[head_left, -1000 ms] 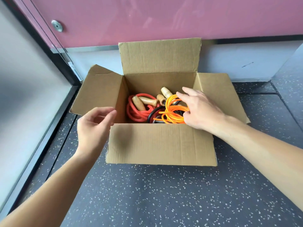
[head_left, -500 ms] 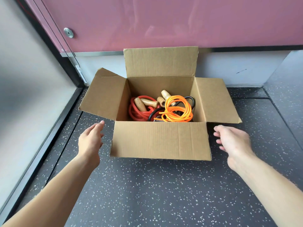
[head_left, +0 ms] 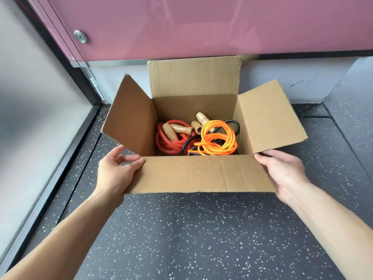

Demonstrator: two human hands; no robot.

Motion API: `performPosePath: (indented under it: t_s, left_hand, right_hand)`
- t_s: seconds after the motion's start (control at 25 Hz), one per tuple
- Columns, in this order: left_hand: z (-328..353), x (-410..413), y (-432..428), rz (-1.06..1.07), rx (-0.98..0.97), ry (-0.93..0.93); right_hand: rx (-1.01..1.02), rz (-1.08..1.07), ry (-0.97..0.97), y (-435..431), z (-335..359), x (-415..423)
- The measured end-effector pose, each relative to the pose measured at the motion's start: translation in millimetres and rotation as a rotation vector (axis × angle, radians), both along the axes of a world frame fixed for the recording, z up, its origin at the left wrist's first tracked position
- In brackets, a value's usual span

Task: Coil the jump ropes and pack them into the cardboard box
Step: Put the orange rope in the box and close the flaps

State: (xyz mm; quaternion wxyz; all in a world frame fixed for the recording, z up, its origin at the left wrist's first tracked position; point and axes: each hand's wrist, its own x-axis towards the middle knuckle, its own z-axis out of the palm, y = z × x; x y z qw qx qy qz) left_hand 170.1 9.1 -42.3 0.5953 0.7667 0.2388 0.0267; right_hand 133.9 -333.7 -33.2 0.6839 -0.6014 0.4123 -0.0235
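The cardboard box (head_left: 201, 174) stands on the floor with all its flaps open. Inside lie a coiled orange jump rope (head_left: 217, 141), a coiled red jump rope (head_left: 167, 144), part of a black rope (head_left: 234, 125) and several wooden handles (head_left: 179, 129). My left hand (head_left: 119, 168) rests at the left end of the near flap, its thumb by the lower corner of the left flap (head_left: 129, 118). At the near flap's right end my right hand (head_left: 282, 170) has its fingertips under the corner of the right flap (head_left: 268, 120). Both side flaps are tilted upward.
The box sits on dark speckled flooring (head_left: 201, 239), close to a pink wall panel (head_left: 181, 27) with a grey base behind it. A frosted glass panel (head_left: 30, 118) in a dark frame runs along the left.
My right hand left the orange rope and came out of the box. Both hands dropped, then came up to the box's near corners. The two side flaps have lifted.
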Motion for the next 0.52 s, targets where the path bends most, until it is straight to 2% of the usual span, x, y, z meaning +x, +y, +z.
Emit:
performPosePath:
  t_s: [0.24,0.36,0.44,0.52]
  left_hand:
    - [15,-91,10,-0.065,0.019,0.080]
    - [15,-130,21,-0.063,0.045,0.104]
    - [16,-130,20,-0.097,0.174,0.067]
    - [16,-119,16,-0.302,0.402,-0.011]
  right_hand:
    - [-0.008,0.105,0.051,5,7,-75]
    - [0.097,0.103,0.051,12,2,-120]
    - [0.063,0.106,0.035,14,4,-127]
    - [-0.126,0.177,0.035,17,6,-120]
